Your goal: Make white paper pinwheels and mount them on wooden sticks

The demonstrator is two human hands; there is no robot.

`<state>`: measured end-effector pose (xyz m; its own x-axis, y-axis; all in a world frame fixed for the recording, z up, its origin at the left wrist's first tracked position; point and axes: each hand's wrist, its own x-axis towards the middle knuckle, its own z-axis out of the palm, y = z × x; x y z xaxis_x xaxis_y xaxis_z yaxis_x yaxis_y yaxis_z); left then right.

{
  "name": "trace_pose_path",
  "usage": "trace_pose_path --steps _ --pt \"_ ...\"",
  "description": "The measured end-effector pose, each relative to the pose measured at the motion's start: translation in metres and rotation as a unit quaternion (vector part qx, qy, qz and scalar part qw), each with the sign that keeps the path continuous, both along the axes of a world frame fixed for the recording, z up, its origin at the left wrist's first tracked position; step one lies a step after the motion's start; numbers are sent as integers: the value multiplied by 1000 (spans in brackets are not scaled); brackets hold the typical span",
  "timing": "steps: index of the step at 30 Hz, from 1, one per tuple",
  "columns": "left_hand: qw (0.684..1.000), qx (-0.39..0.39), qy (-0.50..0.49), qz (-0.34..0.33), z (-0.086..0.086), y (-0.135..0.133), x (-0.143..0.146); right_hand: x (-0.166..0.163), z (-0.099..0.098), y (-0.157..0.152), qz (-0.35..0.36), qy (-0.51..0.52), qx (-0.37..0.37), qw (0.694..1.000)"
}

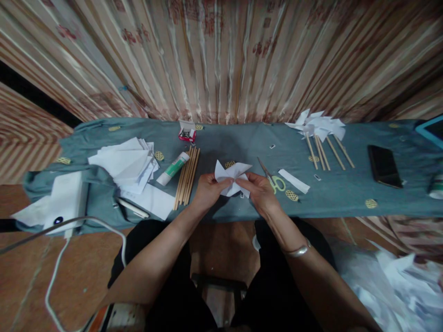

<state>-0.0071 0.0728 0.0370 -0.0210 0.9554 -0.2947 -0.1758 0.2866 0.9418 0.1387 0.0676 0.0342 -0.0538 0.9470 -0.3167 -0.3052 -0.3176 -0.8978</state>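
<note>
A white paper pinwheel (234,174) is held up over the near part of the cloth-covered table, its blades folded in toward the middle. My left hand (209,190) grips its left side, thumb pressed near the centre. On the other side my right hand (259,190) pinches the paper, its thumb also by the centre. No stick shows on this pinwheel. Just right of my right hand lie scissors (277,182) with light green handles and a folded white paper strip (294,180). To the left are a row of wooden sticks (187,179) and a glue tube (173,168).
A paper stack (121,159) lies left, near a white power bank (65,198) with a cable and a pen (133,207). A small red box (187,133) stands open at the back. Pinwheels on sticks (320,127) and a phone (385,166) lie right.
</note>
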Motion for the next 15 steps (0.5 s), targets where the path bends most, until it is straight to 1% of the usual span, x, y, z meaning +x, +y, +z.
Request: trace_pose_path --steps 3,5,7,10,13,15 --pt "1000 -6 2 18 1 1 -5 0 1 3 -1 -7 8 1000" --pt "999 -5 -9 37 0 4 -10 0 1 6 -21 -12 23 999" --pt "998 9 -24 60 0 9 -18 -1 -1 9 -47 -24 37 998" --pt "993 43 -50 100 1 17 -33 -4 -6 13 -69 -47 36 996" --pt "982 72 -75 155 6 24 -51 -9 -10 14 -67 -57 38 995" --pt "974 85 -88 190 11 28 -65 -13 -13 14 -53 -79 56 994"
